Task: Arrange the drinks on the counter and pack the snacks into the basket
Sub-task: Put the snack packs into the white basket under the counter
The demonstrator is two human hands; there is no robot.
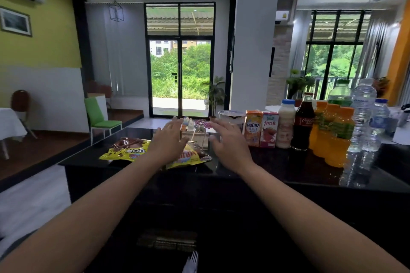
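Observation:
Both my arms stretch over a black counter (pixel 277 168). My left hand (pixel 169 139) and my right hand (pixel 229 146) are spread, fingers apart, holding nothing. Between them stands a small basket (pixel 197 136) with little bottles in it, partly hidden. A yellow snack bag (pixel 126 150) lies left of my left hand. A second yellow bag (pixel 190 157) lies under and between my hands. To the right stands a row of drinks: an orange carton (pixel 253 128), a pink carton (pixel 269 129), a white bottle (pixel 286 124), a cola bottle (pixel 304 122), orange juice bottles (pixel 332 133) and water bottles (pixel 363 115).
A white cup (pixel 230 115) stands behind my right hand. A plastic fork (pixel 192 262) shows at the bottom edge. Beyond the counter are a green chair (pixel 99 115), a white pillar (pixel 255 40) and glass doors (pixel 180 77).

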